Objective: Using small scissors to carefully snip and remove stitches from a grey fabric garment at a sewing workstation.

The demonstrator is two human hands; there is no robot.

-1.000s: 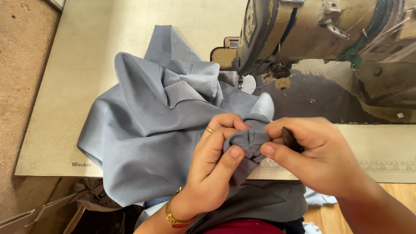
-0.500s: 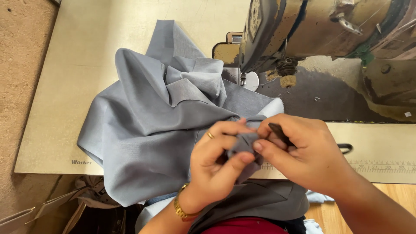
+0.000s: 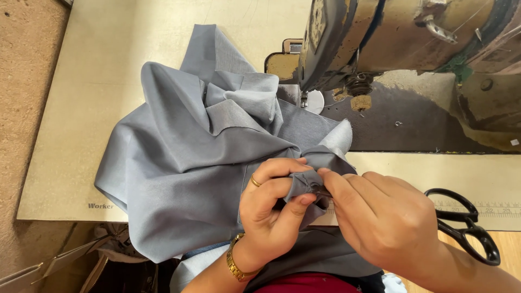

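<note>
A crumpled grey fabric garment (image 3: 184,163) lies on the sewing table and hangs over its near edge. My left hand (image 3: 271,211), with a gold ring and bracelet, pinches a folded corner of the fabric (image 3: 304,182) between thumb and fingers. My right hand (image 3: 385,222) is closed right beside it, fingertips against the same corner. A thin dark tool (image 3: 324,193) pokes from those fingertips into the fold; most of it is hidden in the hand.
An old beige sewing machine (image 3: 407,38) stands at the back right, its needle area (image 3: 304,100) just past the fabric. Black-handled scissors (image 3: 469,228) lie on the cream table (image 3: 81,81) to the right of my right hand. A dark bag (image 3: 108,266) sits below the table's edge.
Both hands have stayed together on the fabric corner. The right hand has turned over, hiding most of the dark tool. The scissors have come into view at the right.
</note>
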